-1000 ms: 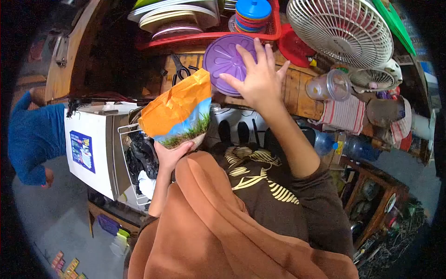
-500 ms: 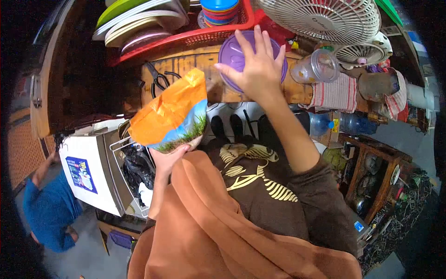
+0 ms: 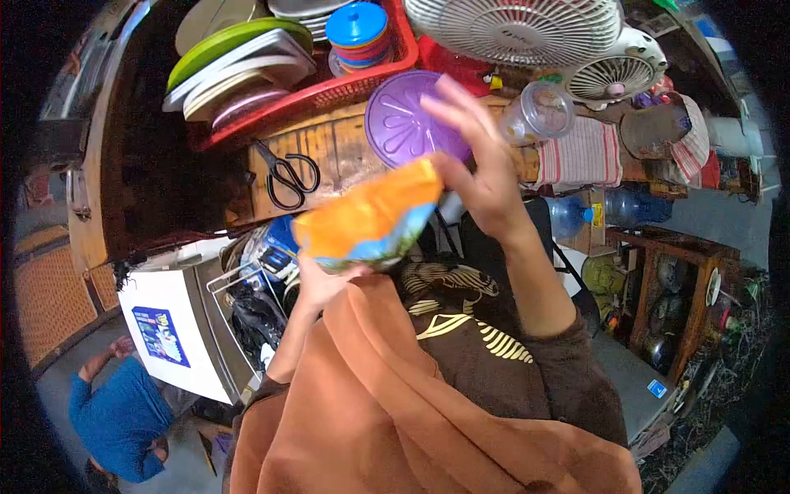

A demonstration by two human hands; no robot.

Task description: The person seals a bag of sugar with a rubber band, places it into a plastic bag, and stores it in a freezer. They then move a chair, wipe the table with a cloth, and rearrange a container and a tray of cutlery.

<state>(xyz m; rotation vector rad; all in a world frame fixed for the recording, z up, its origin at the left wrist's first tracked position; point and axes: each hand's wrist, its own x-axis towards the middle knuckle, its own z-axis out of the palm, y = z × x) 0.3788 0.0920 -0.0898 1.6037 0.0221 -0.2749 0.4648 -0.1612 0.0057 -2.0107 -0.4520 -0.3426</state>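
Observation:
An orange packet with a blue and green lower edge (image 3: 370,216) is held in front of my body by my left hand (image 3: 325,284), whose fingers are wrapped round its lower left part. My right hand (image 3: 485,177) is raised at the packet's upper right corner, fingers apart and somewhat blurred; its thumb is close to that corner, and touching or not is unclear. Behind them, a round purple lid (image 3: 407,119) lies on the wooden table (image 3: 329,148). Black scissors (image 3: 288,177) rest on the table left of the lid.
A red basket (image 3: 329,97) holds plates and a stack of colourful cups. Farther right are a clear plastic cup (image 3: 547,111), a striped cloth (image 3: 580,152) and two fans (image 3: 527,33). A person in blue (image 3: 123,412) is at the lower left, near a white box (image 3: 177,329).
My right hand has come off the purple lid and moved back toward the packet. The packet has moved right with my left hand. The view has shifted slightly.

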